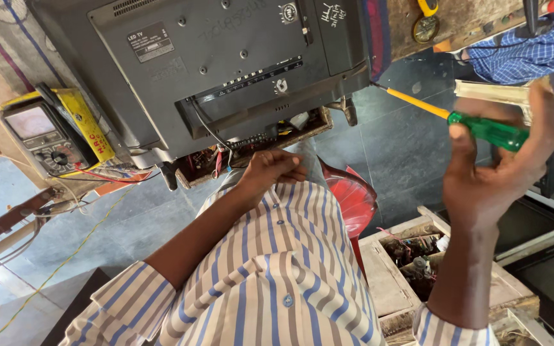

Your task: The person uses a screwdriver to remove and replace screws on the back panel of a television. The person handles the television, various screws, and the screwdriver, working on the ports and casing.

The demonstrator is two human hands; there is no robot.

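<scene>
Grey stone tiles cover the floor (411, 160), and a worn wooden bench (463, 22) runs along the top edge at one o'clock. A flat-panel television (226, 70) lies face down with its dark back cover up, filling eleven to twelve o'clock. At nine o'clock sits an analogue multimeter (40, 134) beside a yellow case (84, 122).

A wooden tray (251, 150) under the set's lower edge holds wires and small parts; what exactly, I can't make out. At four o'clock a wooden crate (392, 269) holds a jumble of dark components.

The left hand (270, 170) rests curled, fingers pressed together, at the television's lower edge by the tray. The right hand (501, 160), at three o'clock, has its fingers wrapped around the green handle of a screwdriver (456, 118), whose yellow shaft points toward the television's corner.

A red plastic stool (354, 198) is half hidden behind the striped shirt. Another person's blue checked sleeve (527, 45) is cut off at two o'clock.
</scene>
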